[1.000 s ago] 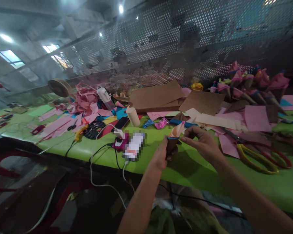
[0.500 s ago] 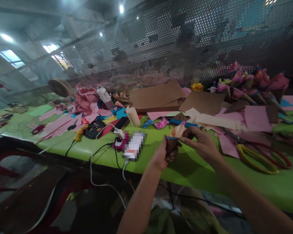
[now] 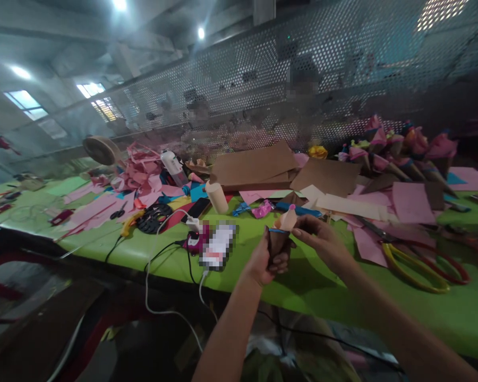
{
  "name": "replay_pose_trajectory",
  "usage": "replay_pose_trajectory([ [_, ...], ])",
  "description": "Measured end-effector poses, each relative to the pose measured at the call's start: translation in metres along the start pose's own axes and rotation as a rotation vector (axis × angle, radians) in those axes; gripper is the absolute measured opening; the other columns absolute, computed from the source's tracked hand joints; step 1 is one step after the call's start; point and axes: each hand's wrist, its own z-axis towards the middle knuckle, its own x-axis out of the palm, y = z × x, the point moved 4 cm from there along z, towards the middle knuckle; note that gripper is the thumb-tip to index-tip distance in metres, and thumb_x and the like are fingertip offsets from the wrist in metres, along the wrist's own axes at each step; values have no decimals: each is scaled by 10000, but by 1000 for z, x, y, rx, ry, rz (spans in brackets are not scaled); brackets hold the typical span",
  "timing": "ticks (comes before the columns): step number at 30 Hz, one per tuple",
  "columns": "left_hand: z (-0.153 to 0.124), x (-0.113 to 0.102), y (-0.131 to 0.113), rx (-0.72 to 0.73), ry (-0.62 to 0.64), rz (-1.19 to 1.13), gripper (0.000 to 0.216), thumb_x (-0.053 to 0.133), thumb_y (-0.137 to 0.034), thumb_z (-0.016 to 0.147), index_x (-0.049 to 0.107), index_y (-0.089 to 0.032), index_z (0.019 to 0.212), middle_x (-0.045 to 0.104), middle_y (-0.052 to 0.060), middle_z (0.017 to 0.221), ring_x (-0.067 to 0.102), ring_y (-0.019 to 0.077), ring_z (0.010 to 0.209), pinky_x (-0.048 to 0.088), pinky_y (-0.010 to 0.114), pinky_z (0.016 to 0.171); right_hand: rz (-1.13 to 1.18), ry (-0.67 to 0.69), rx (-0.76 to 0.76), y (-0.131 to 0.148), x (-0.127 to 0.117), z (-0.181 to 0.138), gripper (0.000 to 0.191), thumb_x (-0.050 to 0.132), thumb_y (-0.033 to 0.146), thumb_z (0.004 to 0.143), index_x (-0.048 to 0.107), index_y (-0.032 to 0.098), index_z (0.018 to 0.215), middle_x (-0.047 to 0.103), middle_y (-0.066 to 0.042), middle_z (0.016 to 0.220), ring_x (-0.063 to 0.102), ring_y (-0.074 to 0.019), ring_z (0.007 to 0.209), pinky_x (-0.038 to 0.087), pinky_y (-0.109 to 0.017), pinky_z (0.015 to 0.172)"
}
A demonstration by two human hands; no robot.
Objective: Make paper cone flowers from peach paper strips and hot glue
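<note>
Holding a brown paper cone (image 3: 278,241) over the green table (image 3: 314,289)

Got it snug in a curled left hand (image 3: 265,262) — touching its peach paper (image 3: 289,218) with a half-closed right hand (image 3: 322,234), can't tell if pinching.

We see a small brown paper cone (image 3: 278,243) with a blue-edged rim, wrapped in the curled fingers of our left hand (image 3: 269,265) above the green table (image 3: 326,276). From its mouth we see a pale peach paper piece (image 3: 289,218) rising, loosely curled, leaning slightly right and tipped with pink.
</note>
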Motion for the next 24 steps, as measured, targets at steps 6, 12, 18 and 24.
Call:
replay_pose_trajectory([
  [6,3,1,1,-61,29,36,736,321,-864,864,558,-174,765,303,-100,374,100,59,284,59,244,362,93,88,128,-7,7,-1,514,849,677,600,753,215,806,694,-27,762,604,-198,685,508,-348,668],
  [12,10,-4,6,91,-121,25,741,468,-904,767,590,-176,825,480,-52,474,338,73,334,222,216,356,44,40,115,-6,3,-1,510,858,665,594,808,232,859,767,-63,890,656,-263,844,500,-393,798],
  [18,4,-8,-3,461,-247,75,640,809,-702,662,682,-159,976,675,0,713,600,105,555,451,223,513,13,25,41,-2,-7,0,412,848,652,634,790,266,764,751,-52,911,674,-274,865,516,-394,787],
  [24,-1,-9,-11,590,-353,198,645,860,-626,650,652,-183,1069,644,16,866,599,127,726,450,226,542,-32,-105,-67,-7,-18,3,513,809,636,708,750,286,1079,752,-55,993,681,-258,868,544,-409,788],
])
